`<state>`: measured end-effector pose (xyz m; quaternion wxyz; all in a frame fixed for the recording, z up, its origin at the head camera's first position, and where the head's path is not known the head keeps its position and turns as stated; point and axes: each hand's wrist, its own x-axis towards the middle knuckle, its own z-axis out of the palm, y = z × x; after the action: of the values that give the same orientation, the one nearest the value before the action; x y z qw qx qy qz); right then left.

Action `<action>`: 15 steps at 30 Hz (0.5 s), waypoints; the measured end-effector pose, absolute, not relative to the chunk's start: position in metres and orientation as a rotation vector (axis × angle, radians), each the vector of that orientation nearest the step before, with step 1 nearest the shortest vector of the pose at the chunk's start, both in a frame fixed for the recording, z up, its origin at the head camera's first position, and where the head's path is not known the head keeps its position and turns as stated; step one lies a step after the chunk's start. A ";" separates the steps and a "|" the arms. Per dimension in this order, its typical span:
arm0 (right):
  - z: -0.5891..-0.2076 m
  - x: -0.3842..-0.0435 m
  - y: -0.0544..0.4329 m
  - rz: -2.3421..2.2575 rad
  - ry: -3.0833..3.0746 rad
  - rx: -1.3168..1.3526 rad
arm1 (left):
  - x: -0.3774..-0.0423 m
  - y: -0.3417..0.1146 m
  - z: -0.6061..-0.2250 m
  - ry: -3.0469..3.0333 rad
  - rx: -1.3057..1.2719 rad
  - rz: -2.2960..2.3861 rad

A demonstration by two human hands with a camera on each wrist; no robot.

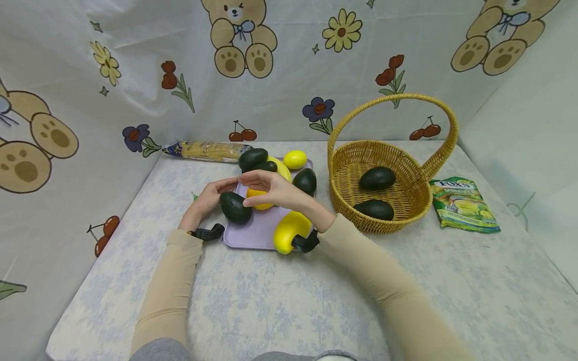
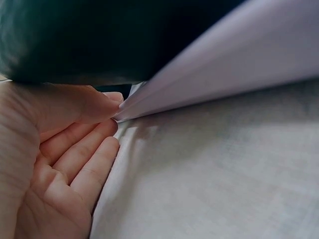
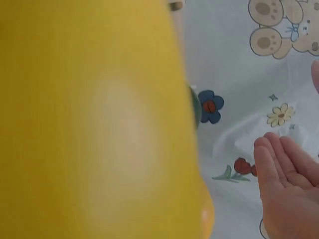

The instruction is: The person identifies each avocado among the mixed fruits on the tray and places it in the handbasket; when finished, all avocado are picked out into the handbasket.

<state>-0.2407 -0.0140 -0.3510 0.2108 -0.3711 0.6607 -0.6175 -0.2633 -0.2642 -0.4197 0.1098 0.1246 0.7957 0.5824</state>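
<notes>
My left hand (image 1: 209, 198) lies at the left edge of a pale purple tray (image 1: 257, 235), fingers extended. In the left wrist view its thumb and fingertips touch the tray's rim (image 2: 164, 94), under a dark green avocado (image 2: 89, 40). That avocado (image 1: 236, 207) sits at the tray's left side, between my hands. Above the tray, my right hand (image 1: 277, 190) reaches left, its fingers straight and its thumb over the avocado's right side. Its fingertips come close to those of the left hand. An orange fruit (image 1: 259, 200) shows below the right palm, and a large yellow fruit (image 1: 289, 230) near the right wrist.
More avocados (image 1: 304, 181), a banana (image 1: 282, 168) and a lemon (image 1: 295, 159) crowd the tray's far part. To the right stands a tall-handled wicker basket (image 1: 336, 195) with two avocados, beside a green candy bag (image 1: 465, 204). A long yellow packet (image 1: 207, 150) lies behind.
</notes>
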 end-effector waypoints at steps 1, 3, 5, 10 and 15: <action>-0.352 -0.240 -0.017 -1.712 1.841 -1.026 | -0.265 -0.265 -0.422 2.345 0.355 1.714; -0.353 -0.239 -0.023 -1.703 1.858 -1.020 | -0.269 -0.267 -0.428 2.362 0.329 1.709; -0.355 -0.240 -0.028 -1.696 1.877 -1.002 | -0.273 -0.269 -0.434 2.371 0.308 1.710; -0.365 -0.244 -0.039 -1.656 1.957 -0.959 | -0.274 -0.270 -0.438 2.405 0.316 1.686; -0.374 -0.249 -0.047 -1.571 2.060 -0.907 | -0.272 -0.270 -0.437 2.422 0.321 1.674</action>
<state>-0.2485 -0.0475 -0.3741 0.1968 -0.3240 0.7358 -0.5612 -0.2719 -0.2701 -0.4371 0.0900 0.1078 0.8144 0.5630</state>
